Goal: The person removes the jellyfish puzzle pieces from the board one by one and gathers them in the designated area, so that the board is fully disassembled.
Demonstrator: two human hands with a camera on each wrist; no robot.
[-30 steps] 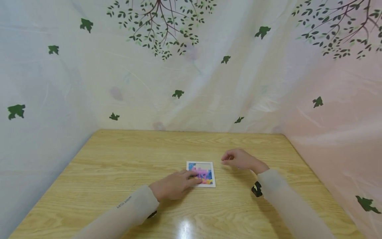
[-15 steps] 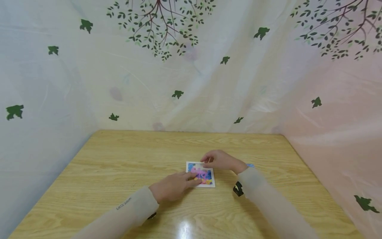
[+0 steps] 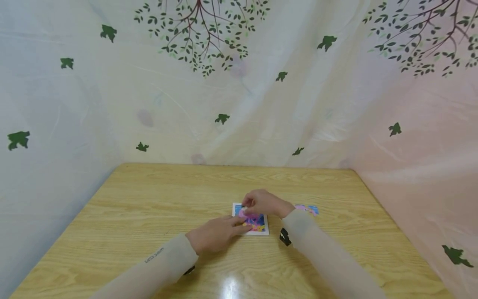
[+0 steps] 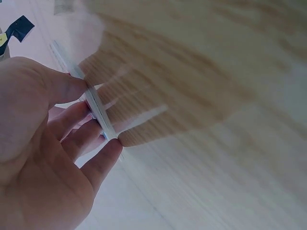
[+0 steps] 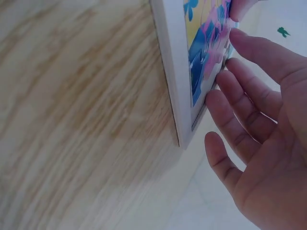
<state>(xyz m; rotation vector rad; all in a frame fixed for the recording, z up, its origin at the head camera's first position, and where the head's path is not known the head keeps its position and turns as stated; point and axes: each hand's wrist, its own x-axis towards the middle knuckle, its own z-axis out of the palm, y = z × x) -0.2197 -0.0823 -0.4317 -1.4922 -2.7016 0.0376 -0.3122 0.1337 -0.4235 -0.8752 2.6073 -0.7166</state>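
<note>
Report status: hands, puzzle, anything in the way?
Left hand on puzzle, right hand over its far part, grip unclear. Puzzle flat on table, partly hidden by hands. Loose piece or pieces to its right, not blocking.

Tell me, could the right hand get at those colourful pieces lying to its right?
Probably yes: the right hand is at the framed puzzle, and the colourful pieces lie on the table nearby, with nothing visible blocking them. It would likely just need to draw back.
</note>
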